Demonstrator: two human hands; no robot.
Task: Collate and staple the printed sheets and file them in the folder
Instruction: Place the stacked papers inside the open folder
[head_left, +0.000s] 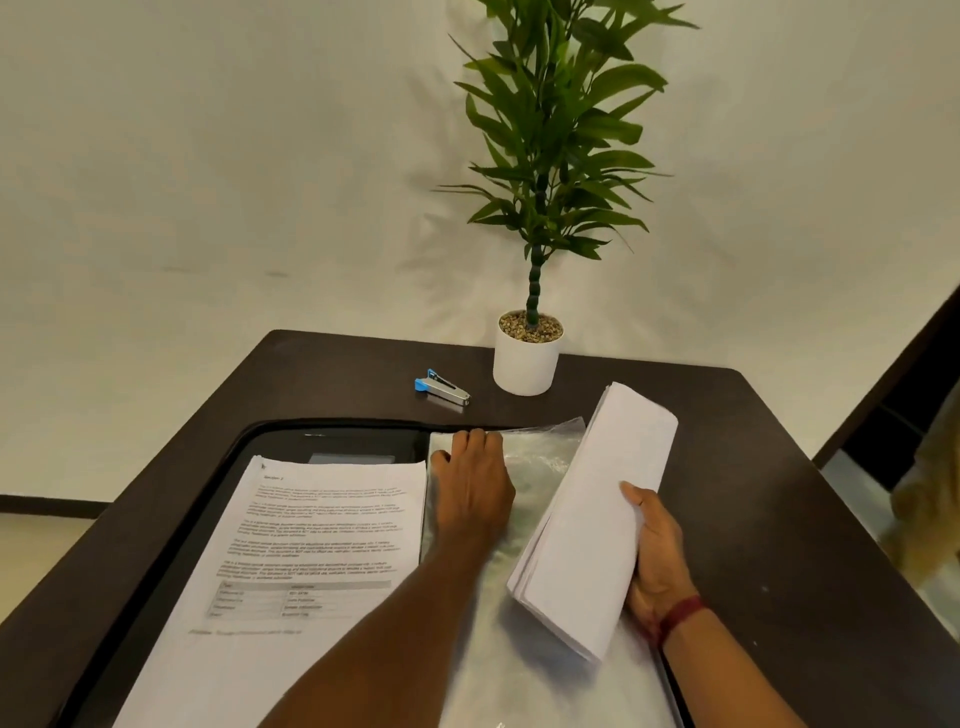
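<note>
A printed sheet lies in the open folder, at nine o'clock from the left hand, whose fingers, pressed together, curl over the top edge of the plastic sleeve. At three o'clock, the right hand grips the paper stack, thumb on top.

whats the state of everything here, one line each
folder: open flat on table
printed sheet: face up on folder's left side
plastic sleeve: on folder's right side, under left hand
left hand: fingers curled at sleeve's top edge
stack of sheets: tilted, gripped by right hand
stapler: lying untouched behind folder
plant: upright in pot
</note>
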